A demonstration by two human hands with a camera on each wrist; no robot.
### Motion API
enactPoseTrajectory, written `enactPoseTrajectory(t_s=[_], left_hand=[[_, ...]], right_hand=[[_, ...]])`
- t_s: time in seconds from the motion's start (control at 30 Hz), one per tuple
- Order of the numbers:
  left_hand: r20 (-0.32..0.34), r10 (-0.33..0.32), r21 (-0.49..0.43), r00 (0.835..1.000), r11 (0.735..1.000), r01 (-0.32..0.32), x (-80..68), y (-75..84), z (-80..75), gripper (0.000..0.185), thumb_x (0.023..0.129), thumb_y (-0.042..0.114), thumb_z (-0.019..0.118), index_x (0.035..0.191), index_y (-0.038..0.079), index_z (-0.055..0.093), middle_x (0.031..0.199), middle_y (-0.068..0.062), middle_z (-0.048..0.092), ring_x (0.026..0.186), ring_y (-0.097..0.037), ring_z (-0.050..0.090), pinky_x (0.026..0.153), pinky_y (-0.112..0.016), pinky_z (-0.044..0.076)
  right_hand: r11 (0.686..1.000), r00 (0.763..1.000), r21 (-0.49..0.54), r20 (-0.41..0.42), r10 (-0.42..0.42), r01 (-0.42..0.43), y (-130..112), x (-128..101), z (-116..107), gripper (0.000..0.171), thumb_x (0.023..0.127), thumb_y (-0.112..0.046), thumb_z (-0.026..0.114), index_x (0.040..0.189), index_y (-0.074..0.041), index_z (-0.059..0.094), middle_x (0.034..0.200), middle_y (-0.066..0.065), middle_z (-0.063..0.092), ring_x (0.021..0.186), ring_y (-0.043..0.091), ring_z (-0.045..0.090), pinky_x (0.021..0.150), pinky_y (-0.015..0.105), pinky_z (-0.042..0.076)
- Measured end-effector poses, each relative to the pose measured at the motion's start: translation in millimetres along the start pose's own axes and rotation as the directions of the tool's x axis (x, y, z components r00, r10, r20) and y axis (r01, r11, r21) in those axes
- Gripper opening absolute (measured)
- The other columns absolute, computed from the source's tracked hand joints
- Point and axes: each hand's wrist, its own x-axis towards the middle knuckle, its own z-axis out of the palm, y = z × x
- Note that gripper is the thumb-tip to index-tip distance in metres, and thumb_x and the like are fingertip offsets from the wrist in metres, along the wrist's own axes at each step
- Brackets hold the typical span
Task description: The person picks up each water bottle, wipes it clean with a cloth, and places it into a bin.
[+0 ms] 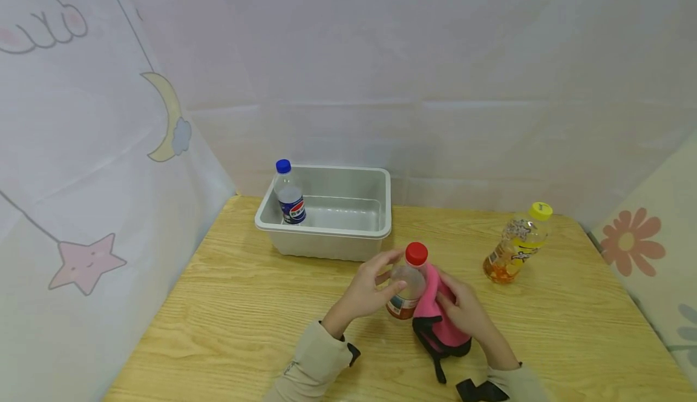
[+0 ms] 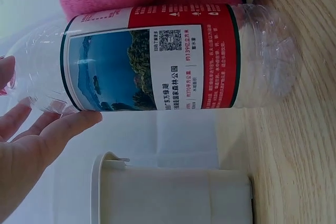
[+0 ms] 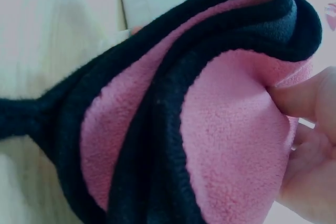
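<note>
A clear plastic bottle (image 1: 402,305) with a red cap stands upright in front of me, its label (image 2: 110,69) showing a lake picture and a red panel. My left hand (image 1: 370,287) holds it around the upper part, thumb and fingers near the shoulder in the left wrist view. My right hand (image 1: 463,305) pinches a folded pink cloth (image 3: 236,129) with black edging and a black loop. The cloth lies right along the bottle's right side, and its folds hide part of my right fingers.
Behind the bottle is a light grey plastic bin (image 1: 327,244), with a blue-capped bottle (image 1: 291,202) standing in its left end. A yellow-capped bottle (image 1: 514,247) with orange contents leans on the right. The wooden table (image 1: 229,317) meets a pale curtain (image 1: 408,87) at the back.
</note>
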Motion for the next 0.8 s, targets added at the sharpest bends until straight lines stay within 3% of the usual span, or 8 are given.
enactPoseTrajectory(t_s=[0.13,0.3,0.53,0.8], left_hand=[[-0.007,0.006,-0.018,1.0,1.0,-0.006,0.6,-12.0,2.2,0.049,0.086,-0.001,0.059,0.131,-0.007,0.04,0.132,-0.021,0.043,0.12,-0.035,0.041,0.092,-0.039,0.043],[-0.017,0.006,-0.002,1.0,1.0,-0.006,3.0,-32.6,6.2,0.056,0.083,0.004,0.065,0.134,0.0,0.04,0.136,-0.013,0.042,0.124,-0.026,0.04,0.094,-0.034,0.042],[-0.057,-0.018,0.044,0.998,0.999,0.021,5.2,-36.9,11.1,0.063,0.081,0.018,0.071,0.135,0.008,0.041,0.137,-0.003,0.043,0.123,-0.017,0.041,0.095,-0.031,0.041],[-0.076,-0.039,0.053,0.996,0.998,0.043,5.6,-35.9,13.7,0.068,0.08,0.018,0.071,0.136,0.005,0.036,0.133,-0.007,0.046,0.121,-0.018,0.043,0.096,-0.036,0.041]], right_hand=[[0.999,0.999,-0.015,0.021,0.041,-0.041,3,-2,6,0.046,0.08,0.015,0.057,0.124,0.009,0.049,0.117,0.023,0.057,0.106,0.033,0.053,0.085,0.031,0.049],[0.995,0.995,-0.044,0.054,0.088,-0.086,8,-5,12,0.044,0.079,0.015,0.057,0.123,0.01,0.05,0.115,0.024,0.057,0.105,0.035,0.054,0.083,0.046,0.048],[0.991,0.993,-0.089,0.05,0.108,-0.104,11,-8,17,0.043,0.076,0.016,0.059,0.118,0.012,0.053,0.109,0.023,0.06,0.1,0.033,0.057,0.079,0.047,0.049],[0.985,0.989,-0.092,0.008,0.15,-0.149,8,-10,16,0.042,0.077,0.014,0.06,0.118,0.011,0.054,0.108,0.023,0.061,0.099,0.033,0.058,0.079,0.05,0.048]])
